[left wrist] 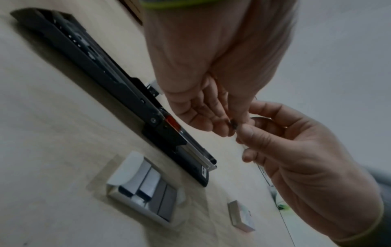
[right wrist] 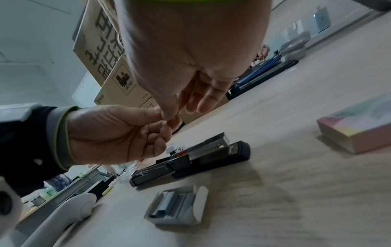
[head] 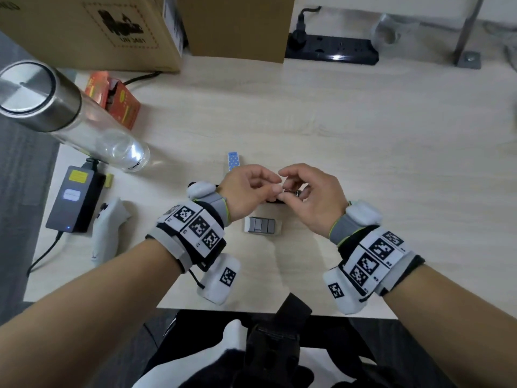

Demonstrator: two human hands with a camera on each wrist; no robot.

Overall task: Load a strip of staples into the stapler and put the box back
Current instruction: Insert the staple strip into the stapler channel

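Observation:
A black stapler (head: 275,202) (left wrist: 118,90) (right wrist: 211,155) lies flipped open on the light wooden table, its metal staple channel bare. Just above its front end my left hand (head: 275,189) (left wrist: 230,128) and right hand (head: 284,191) (right wrist: 169,115) meet fingertip to fingertip. Together they pinch a small staple strip that the fingers almost wholly hide. The open white tray of staples (head: 261,225) (left wrist: 146,185) (right wrist: 175,205) lies nearer me, below the hands. Its blue dotted sleeve (head: 233,161) (right wrist: 355,132) sits apart, beyond the left hand.
A glass bottle with a steel lid (head: 56,113), a black power adapter (head: 74,200) and a white controller (head: 107,228) crowd the left side. An orange carton (head: 114,96), cardboard boxes (head: 92,26) and a power strip (head: 333,49) line the back.

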